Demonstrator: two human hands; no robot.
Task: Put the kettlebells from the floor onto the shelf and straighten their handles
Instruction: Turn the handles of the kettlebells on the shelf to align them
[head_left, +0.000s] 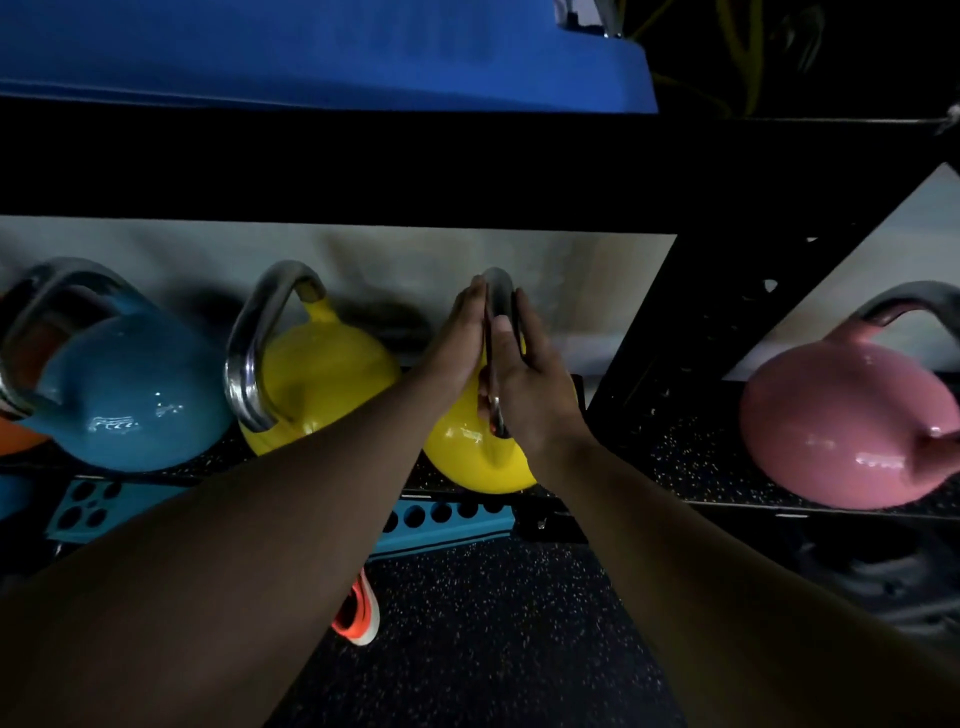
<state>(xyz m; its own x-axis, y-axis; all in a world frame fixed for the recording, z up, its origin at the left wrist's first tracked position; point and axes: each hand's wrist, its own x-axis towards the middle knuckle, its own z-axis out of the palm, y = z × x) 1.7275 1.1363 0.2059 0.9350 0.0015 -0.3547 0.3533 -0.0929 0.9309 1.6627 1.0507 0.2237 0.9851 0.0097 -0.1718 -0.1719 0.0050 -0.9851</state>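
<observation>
A yellow kettlebell stands on the low black shelf, its steel handle edge-on to me. My left hand lies flat against the handle's left side, fingers straight. My right hand presses the handle's right side, thumb on the front. A second yellow kettlebell stands to its left with its handle turned at an angle. Further left is a blue kettlebell, handle also angled. A pink kettlebell stands in the bay to the right.
A black upper shelf beam runs overhead with a blue mat on top. A black diagonal brace separates the bays. A teal perforated bar lies under the shelf. An orange shoe rests on the speckled floor.
</observation>
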